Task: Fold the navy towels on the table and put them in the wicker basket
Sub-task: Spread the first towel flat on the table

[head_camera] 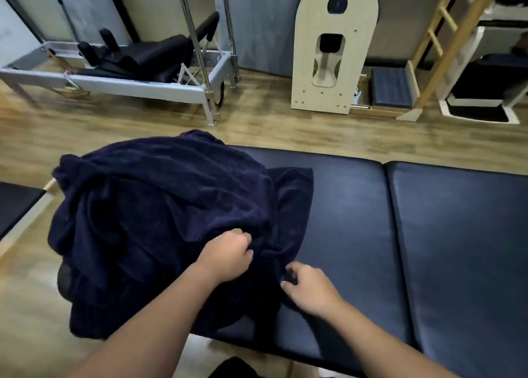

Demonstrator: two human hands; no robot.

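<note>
the navy towels [160,206] are being gripped, unfolded, in a heap at the table's [428,235] left end by curled left hand [225,256] and right hand [310,287] fingers, no basket being seen.

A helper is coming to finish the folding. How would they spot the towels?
Find the padded navy table. On its left end lies a rumpled heap of navy towels, spilling over the edge. Only it is soft, plush fabric, with both hands at its near side.

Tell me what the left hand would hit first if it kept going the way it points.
The left hand is already gripping the heaped navy towels; pushing on, it likely only meets more towel.
</note>
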